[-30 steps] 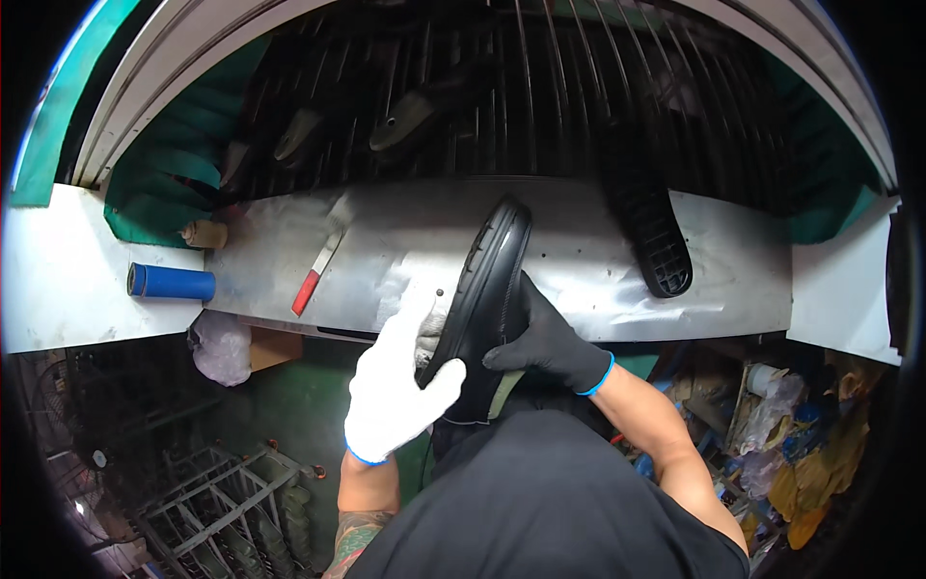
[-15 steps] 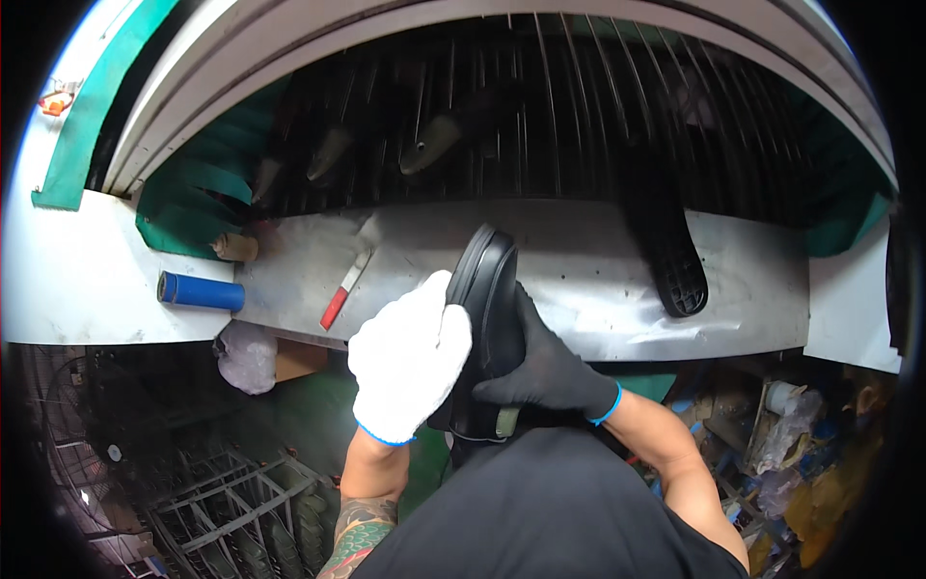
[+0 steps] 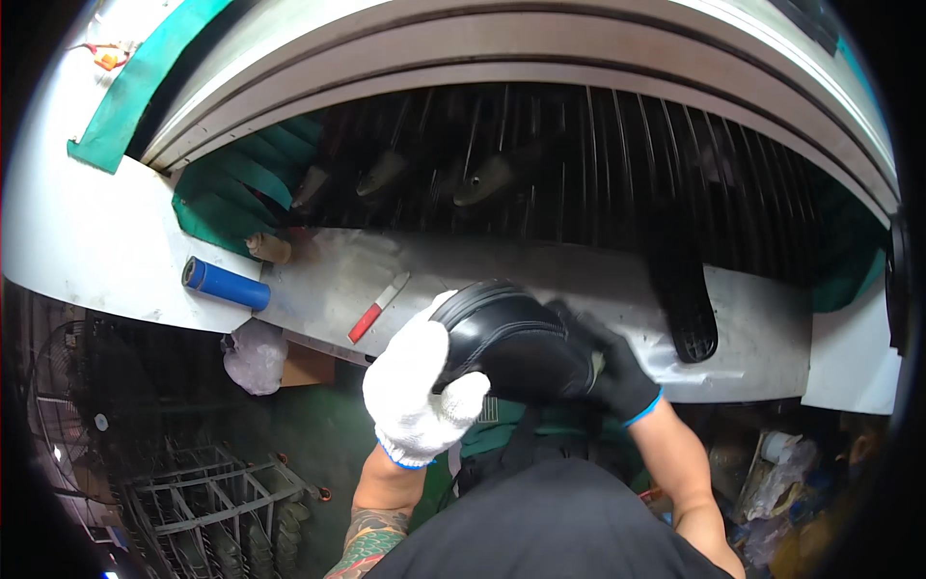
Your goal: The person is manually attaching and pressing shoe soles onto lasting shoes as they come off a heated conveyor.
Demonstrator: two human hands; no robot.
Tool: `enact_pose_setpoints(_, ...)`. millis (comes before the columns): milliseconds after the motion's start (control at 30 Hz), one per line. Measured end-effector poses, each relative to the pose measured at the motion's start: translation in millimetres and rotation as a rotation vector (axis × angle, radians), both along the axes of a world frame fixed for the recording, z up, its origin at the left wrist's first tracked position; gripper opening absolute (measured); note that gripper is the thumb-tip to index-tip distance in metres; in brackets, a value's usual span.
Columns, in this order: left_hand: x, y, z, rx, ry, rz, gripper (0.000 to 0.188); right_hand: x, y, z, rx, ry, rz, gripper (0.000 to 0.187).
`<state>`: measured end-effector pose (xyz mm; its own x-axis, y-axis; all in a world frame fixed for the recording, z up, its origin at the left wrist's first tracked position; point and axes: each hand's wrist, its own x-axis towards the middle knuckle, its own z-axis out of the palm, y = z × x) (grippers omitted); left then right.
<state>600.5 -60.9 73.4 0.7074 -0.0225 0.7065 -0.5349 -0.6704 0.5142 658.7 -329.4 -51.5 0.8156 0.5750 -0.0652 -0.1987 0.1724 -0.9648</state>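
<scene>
A black shoe [image 3: 511, 333] with visible stitching and a smooth upper is held sideways in front of me, above the near edge of the metal ledge. In a white knitted glove, my left hand [image 3: 415, 391] grips the left end of the shoe, its thumb along the near side. At the other end, my right hand [image 3: 622, 372] wears a black glove and is closed round the shoe; motion blurs its fingers. Right of it, a black shoe sole [image 3: 694, 323] lies partly on the ledge. To the left lies a red-handled tool [image 3: 371, 316] with a pale blade-like end.
The bare metal ledge [image 3: 762, 338] fronts a dark opening with metal rods [image 3: 617, 164] and several shoe-like forms inside. Left are a blue cylinder [image 3: 227, 283], a small beige bottle [image 3: 268, 247] and green cloth flaps [image 3: 227, 198]. A metal rack [image 3: 207, 502] stands below.
The shoe has turned from nearly upright to lying sideways between my hands. My right hand has moved right to its other end. The view has shifted, so the ledge sits lower.
</scene>
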Motion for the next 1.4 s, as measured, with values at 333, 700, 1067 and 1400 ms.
enact_pose_setpoints(333,-12.4,-19.6,-78.2,0.313,0.555,0.069,0.098,73.5,19.1,65.4,0.248,0.175,-0.407,0.041)
enact_pose_setpoints(700,78.3,-6.8,-7.9,-0.987,0.411,-0.631,0.115,61.6,53.1,121.5,0.032,-0.383,-0.051,0.101)
enact_pose_setpoints(1067,94.2,-37.1,-43.8,-1.468,0.201,-0.551,0.095,65.8,28.7,114.6,-0.139,-0.392,-0.049,0.099)
enact_pose_setpoints(1400,97.6,-18.0,-16.7,-0.923,0.395,-0.642,0.084,68.6,35.6,149.0,-0.465,-0.471,0.056,0.103)
